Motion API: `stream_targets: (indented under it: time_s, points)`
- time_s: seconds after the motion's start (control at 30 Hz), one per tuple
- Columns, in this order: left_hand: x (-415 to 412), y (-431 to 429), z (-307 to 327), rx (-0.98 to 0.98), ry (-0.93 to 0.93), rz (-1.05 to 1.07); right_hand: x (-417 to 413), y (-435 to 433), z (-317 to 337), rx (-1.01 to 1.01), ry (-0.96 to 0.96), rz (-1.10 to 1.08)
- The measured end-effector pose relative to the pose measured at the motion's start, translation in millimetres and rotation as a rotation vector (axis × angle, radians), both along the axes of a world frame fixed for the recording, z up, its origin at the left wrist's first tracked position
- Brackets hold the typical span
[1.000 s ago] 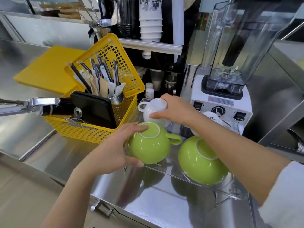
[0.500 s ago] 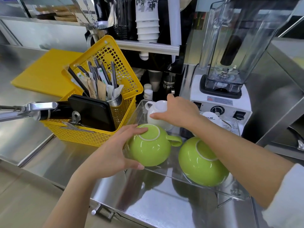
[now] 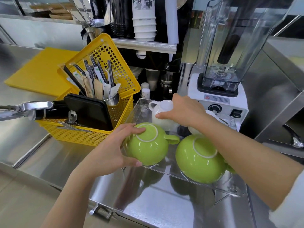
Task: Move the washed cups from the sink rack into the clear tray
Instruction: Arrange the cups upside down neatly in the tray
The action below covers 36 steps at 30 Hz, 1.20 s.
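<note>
A clear tray (image 3: 184,177) sits on the steel counter with cups upside down in it. My left hand (image 3: 108,150) grips an inverted green cup (image 3: 148,145) at the tray's near left corner, its handle pointing right. A second green cup (image 3: 199,158) lies upside down at the near right, partly under my right forearm. My right hand (image 3: 184,111) holds an inverted white cup (image 3: 162,115) at the tray's far left. Another white cup (image 3: 193,130) shows partly behind my right wrist.
A yellow basket (image 3: 92,134) with utensils and black trays stands left of the tray, with a metal handle (image 3: 24,109) jutting left. A blender (image 3: 225,63) stands behind the tray. A yellow board (image 3: 37,69) lies far left. Stacked white cups (image 3: 144,22) hang above.
My right hand has lowered the white cup a little into the tray's far left. My left hand and the green cup have stayed at the near left corner.
</note>
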<state>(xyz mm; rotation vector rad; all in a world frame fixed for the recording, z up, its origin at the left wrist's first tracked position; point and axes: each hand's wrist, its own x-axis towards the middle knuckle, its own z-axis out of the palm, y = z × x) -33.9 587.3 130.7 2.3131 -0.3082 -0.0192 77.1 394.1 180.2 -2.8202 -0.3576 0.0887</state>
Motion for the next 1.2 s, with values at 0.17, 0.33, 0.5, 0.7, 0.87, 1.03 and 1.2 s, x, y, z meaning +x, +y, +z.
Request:
stream_targets:
  time_s: [0.17, 0.33, 0.5, 0.7, 0.87, 1.03, 1.2]
  points:
    - [1.4, 0.7, -0.3, 0.011, 0.0, -0.007, -2.2, -4.1, -5.0, 0.031, -0.018, 0.006]
    - [1.7, -1.0, 0.8, 0.009, 0.015, -0.007, -0.5, -7.2, -8.8, 0.014, -0.023, 0.019]
    - [-0.9, 1.6, 4.8, 0.093, 0.066, -0.038, 2.9, -11.5, -11.3, 0.002, -0.02, 0.046]
    - [4.5, -5.3, 35.3, 0.056, -0.163, 0.157, 7.5, -32.1, -5.0, 0.086, 0.081, 0.107]
    - [42.6, -28.5, 46.9, 0.204, -0.092, 0.088, 11.4, -37.4, -10.0, 0.002, 0.096, 0.157]
    - [90.6, -57.4, 49.9, 0.434, -0.038, -0.06, 10.9, -36.7, -12.6, -0.037, 0.093, 0.161]
    - [122.1, -76.7, 46.8, 0.71, 0.04, -0.167, 9.4, -37.5, -14.1, -0.059, 0.054, 0.181]
